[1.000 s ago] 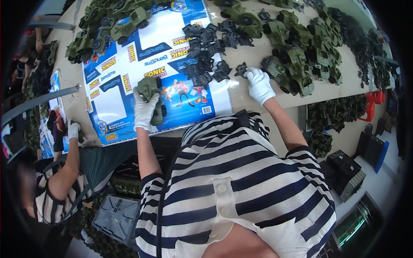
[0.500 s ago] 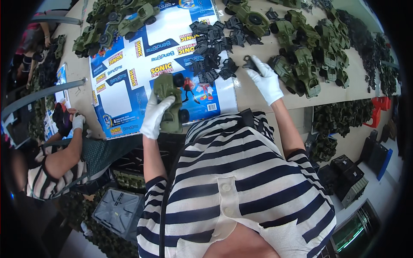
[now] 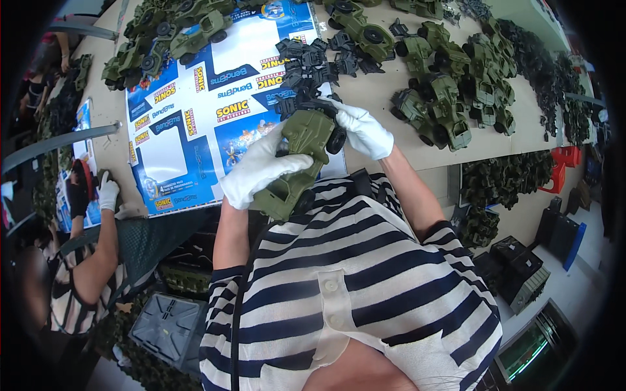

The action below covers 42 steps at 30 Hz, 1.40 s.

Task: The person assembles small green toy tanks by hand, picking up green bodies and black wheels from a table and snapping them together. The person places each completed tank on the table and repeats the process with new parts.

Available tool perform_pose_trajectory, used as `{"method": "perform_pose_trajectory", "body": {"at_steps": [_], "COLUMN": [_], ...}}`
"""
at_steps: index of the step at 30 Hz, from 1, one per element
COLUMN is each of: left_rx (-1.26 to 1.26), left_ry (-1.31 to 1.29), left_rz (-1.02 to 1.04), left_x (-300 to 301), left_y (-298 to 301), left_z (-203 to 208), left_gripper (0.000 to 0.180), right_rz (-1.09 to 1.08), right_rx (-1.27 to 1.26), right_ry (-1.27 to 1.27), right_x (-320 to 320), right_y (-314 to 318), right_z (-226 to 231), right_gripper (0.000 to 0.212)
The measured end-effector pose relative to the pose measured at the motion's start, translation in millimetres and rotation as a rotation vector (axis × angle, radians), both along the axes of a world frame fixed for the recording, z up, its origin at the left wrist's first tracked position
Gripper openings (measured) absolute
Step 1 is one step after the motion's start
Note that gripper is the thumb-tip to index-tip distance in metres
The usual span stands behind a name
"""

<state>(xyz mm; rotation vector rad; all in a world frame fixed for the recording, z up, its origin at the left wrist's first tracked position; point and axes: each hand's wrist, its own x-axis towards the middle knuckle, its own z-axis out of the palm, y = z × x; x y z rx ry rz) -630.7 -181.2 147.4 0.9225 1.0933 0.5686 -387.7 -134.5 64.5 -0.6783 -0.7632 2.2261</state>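
In front of my chest, my gloved left hand [image 3: 257,173] is wrapped round an olive-green toy truck [image 3: 306,140], its thumb lying across the body. The truck is tilted, with its far end up near the pile of black parts and black wheels showing on its right side. At that far end, my gloved right hand [image 3: 366,133] pinches a small black plastic part [image 3: 321,105] against or close to the truck. Fingers partly hide the part, so I cannot tell whether it is seated. Several similar black parts [image 3: 313,62] lie just beyond on the table.
Printed blue-and-white card sheets [image 3: 215,111] cover the table's left half. Green toy trucks are heaped at the far left [image 3: 189,26] and right [image 3: 450,98]. Darker parts [image 3: 541,72] pile up farther right. A gloved co-worker [image 3: 98,260] works at left. A grey crate [image 3: 166,329] stands below.
My right hand has carried the black part leftward to the truck's far end. My left hand has moved right with the truck and tilted it. The co-worker's arm has shifted.
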Motion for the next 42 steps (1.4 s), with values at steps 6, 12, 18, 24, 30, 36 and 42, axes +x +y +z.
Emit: {"method": "perform_pose_trajectory", "body": {"at_steps": [6,12,18,24,30,36,42], "left_rx": [0.023,0.011,0.148,0.508,0.561,0.772,0.538], "left_ry": [0.028,-0.009,0.358,-0.183,-0.194,0.195,0.23], "left_rz": [-0.018,0.016,0.185,0.373,0.374,0.303,0.467], "left_x": [1.5,4.1,61.1,78.4,82.6,91.1,125.6], "left_y": [2.0,0.8,8.0,15.2,20.9,21.8,32.6], "left_z": [3.5,-3.0,-16.3,-64.8,-64.8,-74.2,-133.4], "left_gripper": [0.073,0.073,0.101,0.107,0.086,0.06,0.046], "right_rz": [0.045,0.122,-0.173,-0.323,-0.408,-0.666,-0.352], "right_rx": [0.097,0.259,0.374,0.398,0.868,0.781,0.318], "right_ry": [-0.075,-0.214,-0.55,-0.486,-0.613,-0.822,-1.278], "right_x": [6.0,12.8,-10.5,-11.7,0.4,-7.4,23.7], "right_y": [3.1,8.7,24.7,13.2,-7.3,-21.3,-22.3], "right_z": [-1.1,-4.1,32.5,25.3,31.3,15.6,28.4], "right_gripper": [0.065,0.066,0.069,0.059,0.049,0.02,0.077]}}
